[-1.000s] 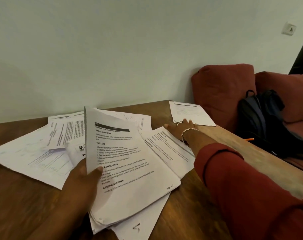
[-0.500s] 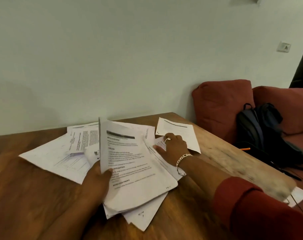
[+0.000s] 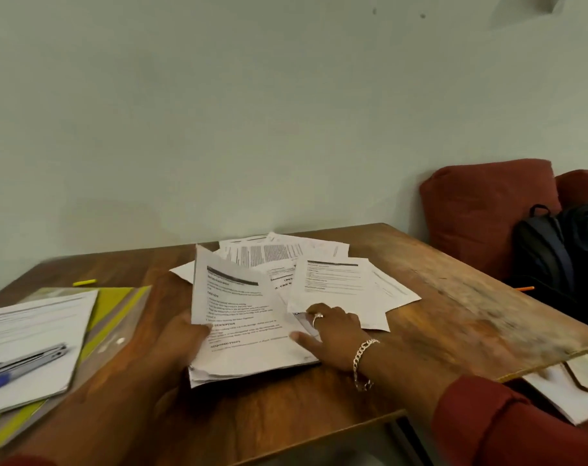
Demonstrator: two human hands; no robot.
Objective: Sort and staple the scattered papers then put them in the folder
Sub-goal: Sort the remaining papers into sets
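My left hand [image 3: 181,341] grips a stack of printed sheets [image 3: 242,331] by its left edge, tilted up off the wooden table [image 3: 454,317]. My right hand [image 3: 329,331], with a ring and a chain bracelet, pinches the near edge of a single printed sheet [image 3: 333,284] lying over the stack's right side. More scattered papers [image 3: 269,252] lie behind, toward the wall. At the left, a yellow-green folder [image 3: 114,317] lies under a sheet bearing a grey stapler [image 3: 29,359] and a blue pen [image 3: 0,381].
A yellow marker [image 3: 83,282] lies on the table's far left. Red cushions [image 3: 484,213] and a dark backpack [image 3: 561,257] sit to the right, past the table's edge. An orange pen [image 3: 524,288] lies by the backpack. Papers [image 3: 575,395] lie below the table's right corner.
My right hand has drawn the single sheet from the far right corner in over the stack. The view has swung left, bringing the folder, stapler and pen into sight.
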